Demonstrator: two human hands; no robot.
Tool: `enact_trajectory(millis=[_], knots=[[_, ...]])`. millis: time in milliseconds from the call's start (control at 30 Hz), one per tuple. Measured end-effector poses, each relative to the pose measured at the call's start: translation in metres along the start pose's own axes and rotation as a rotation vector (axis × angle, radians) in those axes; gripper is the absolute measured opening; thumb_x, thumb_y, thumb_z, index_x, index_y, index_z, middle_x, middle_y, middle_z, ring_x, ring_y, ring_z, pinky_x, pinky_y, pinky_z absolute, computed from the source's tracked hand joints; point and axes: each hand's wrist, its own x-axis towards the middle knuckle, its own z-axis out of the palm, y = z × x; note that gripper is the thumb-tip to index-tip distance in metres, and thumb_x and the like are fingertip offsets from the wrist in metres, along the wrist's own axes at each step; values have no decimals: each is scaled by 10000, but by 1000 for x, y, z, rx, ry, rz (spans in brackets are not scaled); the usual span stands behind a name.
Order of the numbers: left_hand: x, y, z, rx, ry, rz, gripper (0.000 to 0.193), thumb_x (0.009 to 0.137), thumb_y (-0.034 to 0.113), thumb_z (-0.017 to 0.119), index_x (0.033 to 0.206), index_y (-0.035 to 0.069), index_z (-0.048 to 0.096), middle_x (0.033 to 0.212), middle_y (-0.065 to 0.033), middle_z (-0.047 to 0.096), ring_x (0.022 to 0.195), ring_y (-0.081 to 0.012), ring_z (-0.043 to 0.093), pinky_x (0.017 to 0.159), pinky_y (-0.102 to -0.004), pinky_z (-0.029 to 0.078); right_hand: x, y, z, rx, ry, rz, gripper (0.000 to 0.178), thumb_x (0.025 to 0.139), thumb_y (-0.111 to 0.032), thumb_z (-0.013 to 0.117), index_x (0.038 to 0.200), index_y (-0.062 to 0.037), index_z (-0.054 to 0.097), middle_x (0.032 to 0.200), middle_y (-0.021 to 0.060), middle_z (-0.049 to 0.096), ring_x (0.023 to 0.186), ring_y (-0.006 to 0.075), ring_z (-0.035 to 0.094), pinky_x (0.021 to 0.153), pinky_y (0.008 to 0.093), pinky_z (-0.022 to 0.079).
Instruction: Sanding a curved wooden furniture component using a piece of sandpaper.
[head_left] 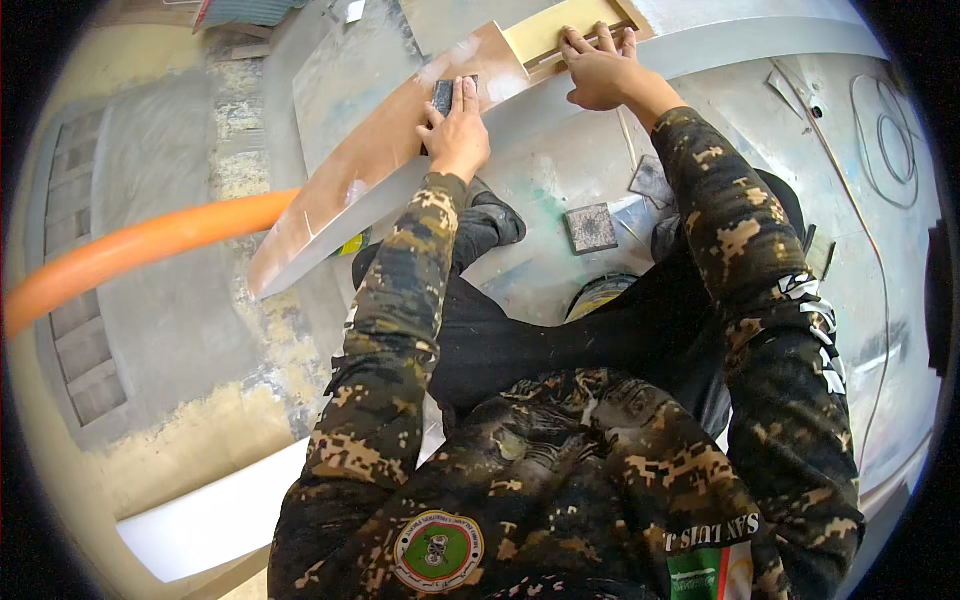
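A long curved board point(375, 175) with a brown face and a pale grey side edge runs in front of me from lower left to upper right. My left hand point(460, 138) presses a dark sanding block point(441, 97) against the brown face, its fingers laid over the block. Farther right, my right hand point(605, 75) rests with fingers spread across a strip beside a yellow recessed panel point(555, 28) in the board. Nothing shows in that hand.
An orange hose point(170, 228) arches in from the left behind the board. On the floor lie a worn square pad point(591, 229) and a grey pad point(652, 181). A round tin point(603, 292) stands between my legs. A coiled cable point(890, 150) lies at the right.
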Motion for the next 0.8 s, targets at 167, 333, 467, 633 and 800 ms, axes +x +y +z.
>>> enact_trajectory(millis=[167, 333, 467, 633, 800], knots=[[-32, 34, 8, -6, -9, 129, 700, 934, 130, 470, 1592, 183, 237, 1668, 3, 209, 1413, -581, 246, 1045, -741, 257, 1, 8, 6, 6, -38, 26, 916, 884, -385, 652, 1588, -47, 173, 1679, 92, 114, 1497, 510, 93, 1130, 757, 74], [-12, 1, -10, -75, -2, 221, 701, 934, 129, 469, 1592, 174, 231, 1656, -7, 246, 1407, -583, 244, 1039, -742, 263, 1, -4, 2, -13, -15, -9, 928, 884, -387, 652, 1591, -50, 155, 1679, 95, 111, 1497, 510, 92, 1130, 758, 77], [-20, 37, 0, 41, 51, 147, 674, 942, 140, 452, 1585, 222, 270, 1646, 30, 271, 1401, -539, 306, 1023, -733, 289, 1, -2, 0, -9, -73, 38, 936, 884, -384, 655, 1587, -30, 148, 1682, 96, 90, 1494, 524, 74, 1134, 753, 74], [-17, -3, -6, 97, 18, 314, 657, 958, 146, 428, 1588, 219, 261, 1652, 28, 252, 1411, -526, 297, 1013, -733, 299, 1, -2, 2, 4, 17, -7, 820, 904, -273, 586, 1584, -30, 196, 1679, 111, 106, 1499, 513, 77, 1143, 742, 77], [-4, 24, 0, 16, 42, 180, 715, 925, 126, 477, 1592, 211, 233, 1653, 21, 247, 1402, -549, 299, 1026, -710, 310, 0, -4, -1, 3, -66, 43, 916, 888, -364, 656, 1590, -46, 161, 1682, 98, 95, 1504, 502, 70, 1149, 730, 57]])
